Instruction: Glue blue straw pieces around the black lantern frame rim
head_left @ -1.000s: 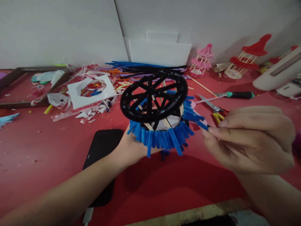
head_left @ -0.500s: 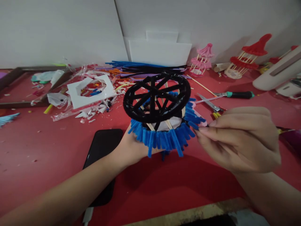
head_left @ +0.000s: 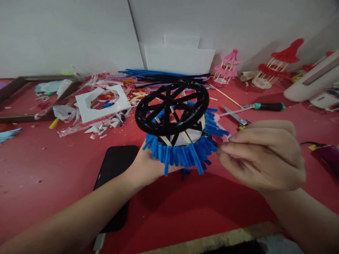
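My left hand (head_left: 150,162) grips a small tower model from below, its fingers largely hidden behind the model. The top of the model is a black fuzzy pipe-cleaner wheel (head_left: 167,103) with spokes, tilted and carried on pale wooden sticks (head_left: 186,137). Shiny wet-looking spots show on the wheel's rim. Below it, a skirt of short blue pipe-cleaner pieces (head_left: 176,157) sticks outward around a lower ring. At the skirt's right edge, my right hand (head_left: 262,155) is closed in a pinch, apparently on the end of a blue pipe-cleaner piece (head_left: 213,147); the fingertips mostly cover it.
A black phone (head_left: 116,165) lies left on the red table. Behind are a white foam frame (head_left: 84,109), scraps, and blue and black pipe cleaners (head_left: 169,76). Scissors (head_left: 238,120), a green-and-black-handled tool (head_left: 268,106), and pink (head_left: 229,68) and red (head_left: 284,56) towers stand or lie right.
The model has shifted slightly left and tilted a little. My right hand has moved left and slightly down with it, its fingertips closer to the blue skirt.
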`<state>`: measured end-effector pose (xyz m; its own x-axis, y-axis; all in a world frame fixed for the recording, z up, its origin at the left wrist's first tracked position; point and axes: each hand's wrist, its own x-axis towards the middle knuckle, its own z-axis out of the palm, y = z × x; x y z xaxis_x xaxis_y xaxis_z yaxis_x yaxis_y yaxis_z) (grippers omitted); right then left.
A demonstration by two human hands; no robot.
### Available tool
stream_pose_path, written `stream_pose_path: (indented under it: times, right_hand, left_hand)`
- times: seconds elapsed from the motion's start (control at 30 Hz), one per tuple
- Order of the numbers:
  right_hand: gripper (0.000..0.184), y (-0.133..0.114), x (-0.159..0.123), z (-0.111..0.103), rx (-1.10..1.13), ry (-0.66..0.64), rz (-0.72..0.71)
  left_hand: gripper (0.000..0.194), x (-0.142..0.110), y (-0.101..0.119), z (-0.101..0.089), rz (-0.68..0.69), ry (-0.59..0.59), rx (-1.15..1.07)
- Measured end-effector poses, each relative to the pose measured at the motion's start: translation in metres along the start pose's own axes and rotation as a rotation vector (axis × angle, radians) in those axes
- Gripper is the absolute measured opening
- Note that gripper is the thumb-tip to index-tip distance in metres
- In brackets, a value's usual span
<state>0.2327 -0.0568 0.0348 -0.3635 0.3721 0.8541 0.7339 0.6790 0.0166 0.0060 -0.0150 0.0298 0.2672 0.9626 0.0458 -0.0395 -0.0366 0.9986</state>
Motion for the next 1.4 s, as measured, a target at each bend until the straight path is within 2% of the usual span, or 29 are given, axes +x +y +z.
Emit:
stream_pose_path:
  times: [0.1, 0.2, 0.27, 0.33, 0.47, 0.5, 0.57, 0.67, 0.8, 0.87, 1.0, 1.13, 1.3, 1.4]
  right_hand:
    - [0.024, 0.002, 0.002, 0.0, -0.02, -0.04, -0.016]
    - [0.023, 0.01, 0.001, 0.001, 0.002, 0.007, 0.002]
    - [0.022, 0.018, -0.001, 0.003, 0.037, -0.004, 0.066]
    - [0.017, 0.026, -0.004, 0.005, 0.125, -0.167, 0.145]
    - [0.01, 0.036, -0.01, 0.009, 0.392, -0.684, 0.227]
    - [0.009, 0.037, -0.011, 0.01, 0.42, -0.76, 0.22]
    - [0.009, 0.037, -0.012, 0.011, 0.427, -0.828, 0.189]
    - [0.013, 0.035, -0.013, 0.011, 0.381, -0.806, 0.178]
    - [0.015, 0.022, -0.014, 0.02, 0.328, -0.631, 0.147]
    - [0.015, 0.012, -0.015, 0.031, 0.274, -0.591, 0.104]
    - [0.023, -0.007, -0.02, 0.056, 0.189, -0.579, 0.039]
    - [0.026, -0.014, -0.024, 0.071, 0.16, -0.594, -0.002]
    - [0.017, -0.013, -0.025, 0.075, 0.196, -0.569, -0.031]
    - [0.012, -0.013, -0.021, 0.072, 0.216, -0.569, 0.0]
  left_hand:
    - [0.04, -0.004, -0.007, -0.003, -0.071, -0.086, -0.096]
    - [0.042, -0.005, -0.017, -0.005, -0.076, 0.033, -0.206]
    - [0.04, -0.003, -0.022, -0.005, -0.022, 0.158, -0.231]
    - [0.038, 0.001, -0.024, -0.005, 0.039, 0.26, -0.218]
    - [0.047, 0.008, -0.022, -0.005, 0.08, 0.326, -0.206]
    - [0.047, 0.008, -0.022, -0.005, 0.076, 0.323, -0.209]
    - [0.047, 0.008, -0.023, -0.005, 0.071, 0.31, -0.209]
    - [0.049, 0.007, -0.025, -0.006, 0.065, 0.301, -0.206]
    - [0.052, 0.006, -0.027, -0.005, 0.07, 0.311, -0.196]
    - [0.054, 0.006, -0.027, -0.004, 0.07, 0.318, -0.189]
    - [0.05, 0.004, -0.027, -0.004, 0.074, 0.333, -0.151]
    - [0.046, 0.004, -0.027, -0.003, 0.058, 0.33, -0.164]
    - [0.056, 0.005, -0.032, -0.005, 0.103, 0.326, -0.186]
    - [0.056, 0.006, -0.033, -0.005, 0.108, 0.344, -0.166]
